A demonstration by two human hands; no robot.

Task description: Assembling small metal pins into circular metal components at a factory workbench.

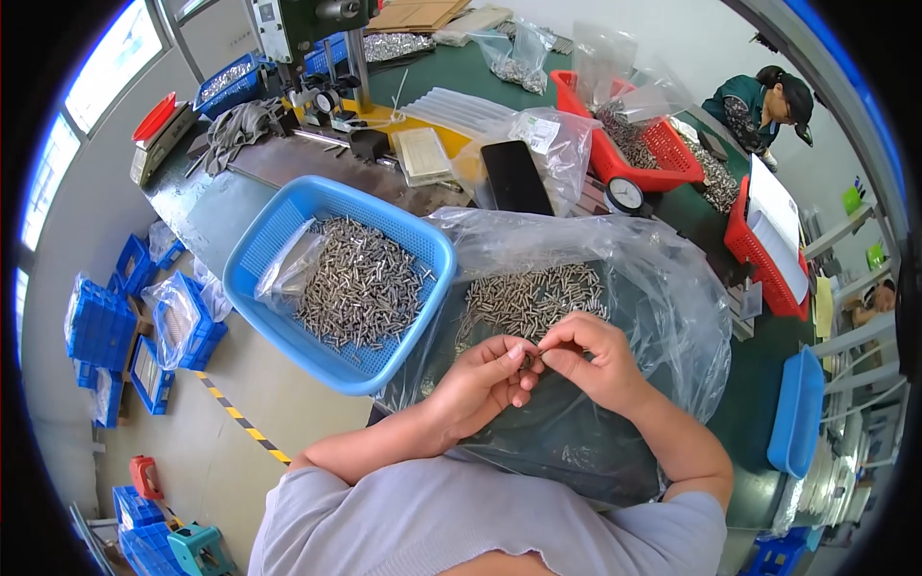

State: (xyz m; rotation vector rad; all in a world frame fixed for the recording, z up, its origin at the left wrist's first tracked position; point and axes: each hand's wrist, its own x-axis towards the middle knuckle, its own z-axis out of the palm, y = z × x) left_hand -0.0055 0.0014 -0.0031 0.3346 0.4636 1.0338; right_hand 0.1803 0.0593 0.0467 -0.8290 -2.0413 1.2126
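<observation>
My left hand [483,380] is closed, with a small dark round metal piece [527,362] between thumb and fingers. Against it, the thumb and forefinger of my right hand [594,357] pinch something tiny, mostly hidden by the fingertips. Both hands meet just in front of a spread of short metal pins [538,296] lying on a clear plastic bag [663,274]. To the left, a blue plastic basket [252,223] holds a large heap of similar pins [363,288] and a crumpled clear bag [288,266].
Behind the bag lie a black phone [517,179] and a round dial gauge [624,195]. Red baskets [678,154] stand at the back right. A green bench machine [317,24] rises at the back left. Across the bench is another person [759,108]. Blue crates [101,326] stack on the left floor.
</observation>
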